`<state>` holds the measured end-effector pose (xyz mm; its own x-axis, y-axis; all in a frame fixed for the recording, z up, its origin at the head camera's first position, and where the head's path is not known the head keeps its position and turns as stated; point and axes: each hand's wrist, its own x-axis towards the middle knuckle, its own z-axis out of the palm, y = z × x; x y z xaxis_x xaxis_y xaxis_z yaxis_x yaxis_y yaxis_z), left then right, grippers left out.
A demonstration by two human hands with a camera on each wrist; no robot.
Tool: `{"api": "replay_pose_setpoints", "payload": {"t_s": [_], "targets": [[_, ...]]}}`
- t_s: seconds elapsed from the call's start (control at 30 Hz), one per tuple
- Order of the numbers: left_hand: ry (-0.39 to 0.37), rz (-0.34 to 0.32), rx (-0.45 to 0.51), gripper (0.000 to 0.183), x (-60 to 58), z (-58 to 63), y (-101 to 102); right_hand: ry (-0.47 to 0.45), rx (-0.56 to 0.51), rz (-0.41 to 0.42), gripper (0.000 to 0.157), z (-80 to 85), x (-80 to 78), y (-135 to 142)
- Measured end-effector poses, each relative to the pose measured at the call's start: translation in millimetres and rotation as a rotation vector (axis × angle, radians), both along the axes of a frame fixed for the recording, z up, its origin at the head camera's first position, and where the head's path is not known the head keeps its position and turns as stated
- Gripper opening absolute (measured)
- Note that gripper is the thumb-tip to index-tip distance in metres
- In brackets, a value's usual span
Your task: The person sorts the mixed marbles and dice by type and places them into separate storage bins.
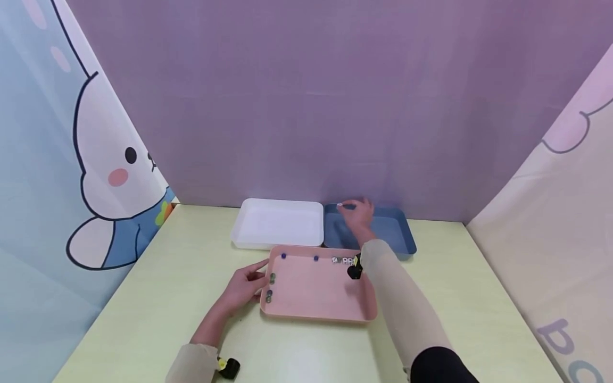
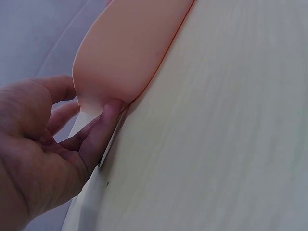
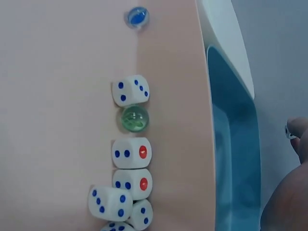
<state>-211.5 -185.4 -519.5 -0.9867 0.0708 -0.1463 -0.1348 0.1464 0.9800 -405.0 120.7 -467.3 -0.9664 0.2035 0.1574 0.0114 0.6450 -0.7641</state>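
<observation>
My right hand (image 1: 358,214) is over the blue tray (image 1: 395,231), pinching a small white die (image 3: 288,132) between thumb and fingertip. My left hand (image 1: 243,287) holds the pink tray (image 1: 321,314) by its left side, with fingers against the outer wall in the left wrist view. Along the pink tray's far wall several white dice (image 3: 132,153) lie bunched with a green marble (image 3: 134,119). A blue marble (image 3: 138,17) sits apart from them, and another blue marble (image 1: 283,256) is in the far left corner. Greenish marbles (image 1: 269,296) line the left wall.
A white tray (image 1: 278,223) stands at the back, to the left of the blue one and behind the pink one. The pale tabletop (image 1: 306,351) meets a purple cloth wall (image 1: 306,106) at its far edge. Printed curtains (image 1: 43,186) hang at both sides.
</observation>
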Motion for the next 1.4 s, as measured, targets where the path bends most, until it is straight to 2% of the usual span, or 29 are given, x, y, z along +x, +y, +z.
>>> {"api": "replay_pose_setpoints", "payload": {"t_s": [0.17,0.53,1.03,1.1,1.33,1.4], "targets": [[0.008,-0.007,0.006,0.053,-2.0,1.5,-2,-0.01,-0.016,-0.056,0.026,-3.8,-5.7,1],[0.013,0.012,-0.011,0.053,-6.9,2.7,-7,-0.026,-0.089,-0.072,0.025,-12.2,-12.5,-11],[0.003,0.006,-0.013,0.053,-2.6,2.1,-8,-0.074,-0.059,-0.113,0.024,-24.2,-13.7,-14],[0.009,-0.001,-0.022,0.053,-1.4,4.6,-7,-0.073,-0.057,-0.117,0.025,-23.8,-12.9,-14],[0.036,-0.009,-0.036,0.052,11.6,31.1,0,-0.084,-0.046,-0.085,0.029,-24.1,-11.7,-13],[0.027,-0.021,-0.038,0.053,10.2,32.0,-2,-0.085,-0.048,-0.074,0.03,-23.4,-11.7,-13]]}}
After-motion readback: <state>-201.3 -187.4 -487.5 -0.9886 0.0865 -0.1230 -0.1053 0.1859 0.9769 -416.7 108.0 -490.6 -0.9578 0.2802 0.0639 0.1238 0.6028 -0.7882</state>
